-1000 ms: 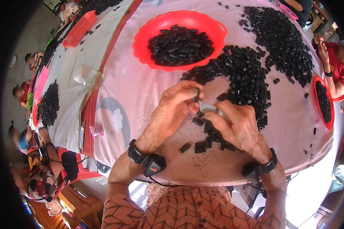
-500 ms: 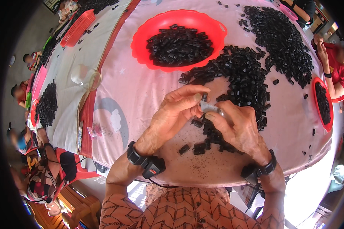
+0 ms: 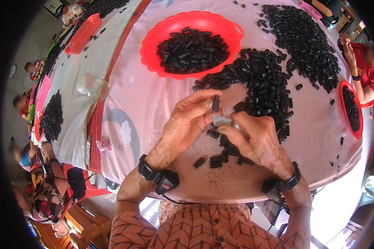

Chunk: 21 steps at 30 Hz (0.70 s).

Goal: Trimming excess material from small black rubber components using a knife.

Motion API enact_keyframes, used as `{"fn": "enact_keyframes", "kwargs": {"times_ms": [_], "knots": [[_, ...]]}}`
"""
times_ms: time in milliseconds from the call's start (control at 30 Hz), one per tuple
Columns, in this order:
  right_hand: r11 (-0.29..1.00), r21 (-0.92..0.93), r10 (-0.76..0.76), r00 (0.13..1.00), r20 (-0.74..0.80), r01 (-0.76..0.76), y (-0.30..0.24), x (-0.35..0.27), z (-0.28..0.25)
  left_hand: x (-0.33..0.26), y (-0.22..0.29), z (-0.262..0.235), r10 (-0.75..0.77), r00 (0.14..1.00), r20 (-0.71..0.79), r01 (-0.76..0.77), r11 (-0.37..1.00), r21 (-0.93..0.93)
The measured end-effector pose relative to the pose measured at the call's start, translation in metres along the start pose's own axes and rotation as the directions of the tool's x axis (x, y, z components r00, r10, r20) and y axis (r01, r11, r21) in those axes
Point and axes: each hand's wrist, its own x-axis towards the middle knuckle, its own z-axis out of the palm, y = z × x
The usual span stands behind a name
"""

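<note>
Between the thumb and fingers of my left hand (image 3: 183,120) is a small black plastic piece (image 3: 215,103), held upright. My right hand (image 3: 257,139) grips a short flat metal blade (image 3: 221,120), its edge just below the piece; whether they touch I cannot tell. Past my hands lies a heap of black plastic pieces (image 3: 266,91), which my right hand partly hides. A red scalloped basin (image 3: 149,52) beyond my left hand holds many similar pieces. Fine dark crumbs (image 3: 214,180) dot the cloth close to me.
A pink patterned cloth (image 3: 153,99) covers the table. Another black heap (image 3: 303,50) spreads at the far right, near a red bowl (image 3: 344,99) of pieces. Left stand a clear round container (image 3: 93,87) and a red basket (image 3: 83,35). Several people sit around.
The black piece now stands upright and shows more fully in my left fingers. My right hand and the blade have shifted slightly left and down, away from the piece's top.
</note>
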Motion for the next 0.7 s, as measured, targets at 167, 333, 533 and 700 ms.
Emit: {"fn": "enact_keyframes", "kwargs": {"times_ms": [167, 333, 533, 700], "knots": [[1.000, 0.007, 0.005, 1.000, -0.008, -0.005, 0.002, 0.000, 0.002, 0.000, 0.002, 0.002, -0.014, 1.000, -0.012, 0.014, 1.000, -0.004], [1.000, -0.010, 0.011, 1.000, 0.012, -0.011, 0.000, 0.001, 0.000, -0.001, 0.000, 0.000, 0.009, 1.000, -0.023, -0.008, 0.998, 0.055], [1.000, -0.021, 0.007, 1.000, 0.008, -0.007, 0.001, 0.000, 0.000, -0.001, 0.002, -0.008, -0.058, 0.997, -0.052, 0.059, 0.998, 0.027], [1.000, -0.024, 0.015, 1.000, 0.005, -0.015, 0.000, 0.000, -0.001, -0.002, 0.007, -0.005, -0.085, 0.995, -0.059, 0.086, 0.996, 0.004]]}}
